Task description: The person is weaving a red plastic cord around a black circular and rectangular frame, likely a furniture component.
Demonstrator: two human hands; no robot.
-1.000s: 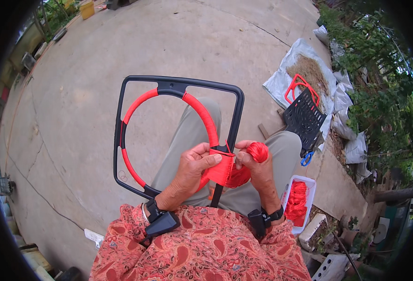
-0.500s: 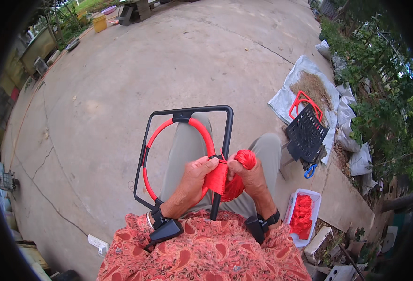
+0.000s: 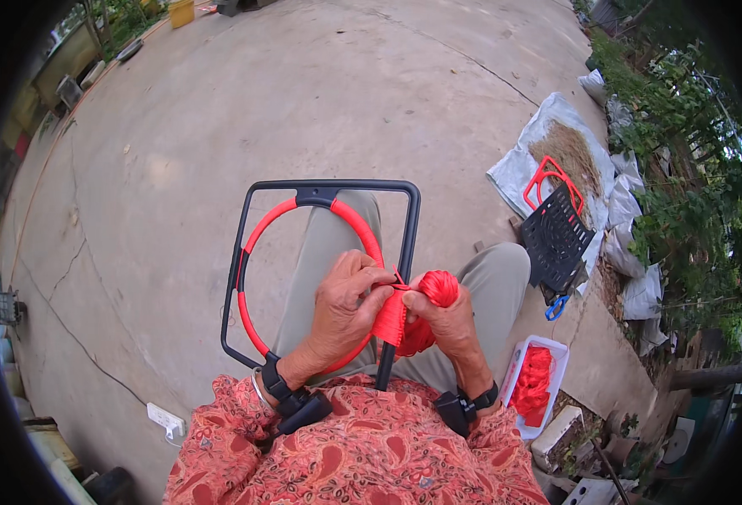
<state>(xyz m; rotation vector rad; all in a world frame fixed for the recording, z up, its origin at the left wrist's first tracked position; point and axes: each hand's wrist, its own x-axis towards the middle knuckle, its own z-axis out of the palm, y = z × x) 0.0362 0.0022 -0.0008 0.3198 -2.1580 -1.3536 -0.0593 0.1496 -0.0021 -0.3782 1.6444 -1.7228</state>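
Note:
On my lap stands a black rectangular frame with a round ring inside it, largely wrapped in red cord. A dense red band of wrapped cord lies at the right side of the ring, against the frame's bar. My left hand is closed there, thumb and fingers pinching the red cord at the band's upper edge. My right hand is wrapped around a bundle of red cord, its thumb close to the left fingertips. Part of the bundle hangs below and behind the hand.
A white plastic basket with more red cord stands at my right. Farther right are a black slatted seat, a red frame, blue-handled scissors and a pale sheet. A white power strip lies on the concrete at left.
My left fingers have lifted from lying over the band to a pinch at its upper edge. The frame has tilted slightly left, and my right knee has swung outward.

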